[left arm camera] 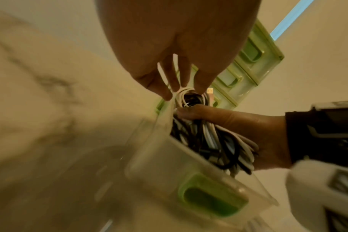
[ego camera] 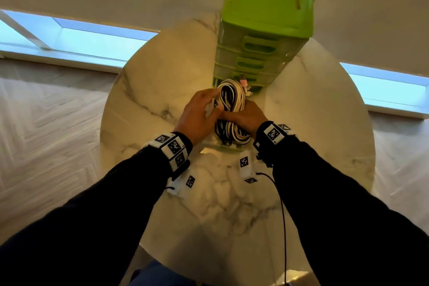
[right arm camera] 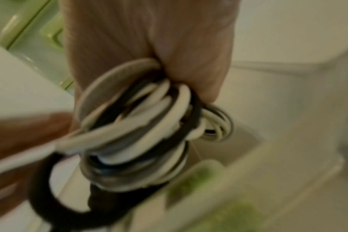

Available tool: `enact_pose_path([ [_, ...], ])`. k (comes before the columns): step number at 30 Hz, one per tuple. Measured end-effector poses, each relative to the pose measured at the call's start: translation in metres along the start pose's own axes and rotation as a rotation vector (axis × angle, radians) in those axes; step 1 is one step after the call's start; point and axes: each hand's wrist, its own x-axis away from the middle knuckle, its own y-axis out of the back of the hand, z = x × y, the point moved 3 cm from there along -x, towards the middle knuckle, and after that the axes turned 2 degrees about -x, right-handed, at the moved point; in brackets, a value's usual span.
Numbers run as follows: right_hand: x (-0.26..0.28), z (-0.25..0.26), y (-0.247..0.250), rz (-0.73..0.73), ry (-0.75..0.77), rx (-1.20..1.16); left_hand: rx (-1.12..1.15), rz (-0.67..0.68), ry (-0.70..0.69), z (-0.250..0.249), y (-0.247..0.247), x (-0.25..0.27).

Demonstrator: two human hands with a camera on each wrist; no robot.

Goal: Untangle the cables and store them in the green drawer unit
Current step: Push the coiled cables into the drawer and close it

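Observation:
A bundle of black and white coiled cables (ego camera: 230, 100) hangs over the pulled-out bottom drawer (ego camera: 210, 144) of the green drawer unit (ego camera: 267, 7). My right hand (ego camera: 243, 115) grips the bundle round its middle; the right wrist view shows the coils (right arm camera: 141, 125) bunched under the curled fingers (right arm camera: 191, 73). My left hand (ego camera: 214, 100) holds the bundle's far loops, and the white loops (left arm camera: 184, 92) sit between its fingertips (left arm camera: 167, 94). The clear drawer (left arm camera: 165, 161) with its green handle (left arm camera: 213, 199) lies just below the cables. A pink plug (ego camera: 243, 82) sticks out at the bundle's top.
The unit stands at the far side of a round marble table (ego camera: 151, 81). Two white marker blocks (ego camera: 246, 165) (ego camera: 183, 184) lie near my wrists. A thin black cord (ego camera: 283, 216) trails from my right wrist towards the table's near edge. Wood floor surrounds the table.

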Motion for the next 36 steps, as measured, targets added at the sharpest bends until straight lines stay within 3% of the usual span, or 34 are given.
enact_pose_path([
  [2, 0.004, 0.002, 0.000, -0.049, 0.136, 0.094, -0.125, 0.101, -0.127, -0.011, -0.011, -0.018],
  [5, 0.014, 0.000, -0.004, -0.048, 0.286, 0.087, -0.255, 0.135, -0.275, -0.021, -0.023, -0.038],
  [10, 0.007, -0.029, -0.028, -0.004, 0.158, 0.190, -0.312, 0.171, -0.393, -0.031, -0.034, -0.047],
  [13, 0.001, -0.036, -0.028, -0.016, 0.086, 0.332, -0.277, 0.185, -0.411, -0.028, -0.033, -0.050],
  [17, -0.007, -0.046, -0.030, -0.026, 0.158, 0.130, -0.185, 0.127, -0.236, -0.023, -0.024, -0.054],
  [23, 0.006, -0.030, -0.018, -0.075, 0.213, 0.008, -0.416, 0.232, -0.368, -0.007, -0.021, -0.042],
  [28, 0.011, -0.030, -0.018, -0.245, 0.040, 0.036, -0.569, 0.387, -0.373, -0.005, -0.031, -0.046],
  [32, 0.036, -0.019, -0.014, -0.424, 0.343, 0.067, -0.626, 0.455, -0.383, -0.003, -0.033, -0.051],
  [34, 0.035, -0.021, -0.016, -0.407, 0.418, 0.182, -0.661, 0.475, -0.429, -0.002, -0.033, -0.052],
  [36, 0.026, -0.026, -0.015, -0.334, 0.397, 0.337, -0.704, 0.481, -0.470, -0.002, -0.032, -0.053],
])
